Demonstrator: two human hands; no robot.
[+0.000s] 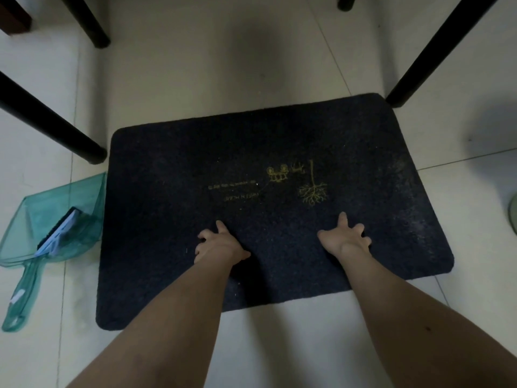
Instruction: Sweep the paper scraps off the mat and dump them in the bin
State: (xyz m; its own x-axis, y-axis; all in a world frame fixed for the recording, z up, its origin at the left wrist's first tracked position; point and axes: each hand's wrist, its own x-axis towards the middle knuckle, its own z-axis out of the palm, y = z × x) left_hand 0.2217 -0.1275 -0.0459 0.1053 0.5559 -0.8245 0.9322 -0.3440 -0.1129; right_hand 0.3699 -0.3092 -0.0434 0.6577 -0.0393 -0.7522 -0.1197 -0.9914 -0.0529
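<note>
A dark blue mat (167,175) with a small gold drawing lies on the pale tiled floor. Both my hands rest on its near half with fingers spread: my left hand (216,243) left of centre, my right hand (345,238) right of centre, neither holding anything. Only a few tiny pale specks show on the mat; no larger paper scraps are visible. A clear teal dustpan (36,219) lies on the floor just off the mat's left edge, its handle pointing toward me. A small brush (60,233) with a blue back lies inside it.
Black furniture legs stand around the mat: one at its far left corner (92,155), one at its far right corner (394,100), others further back (99,40). A pale green round object (513,217) is cut off at the right edge.
</note>
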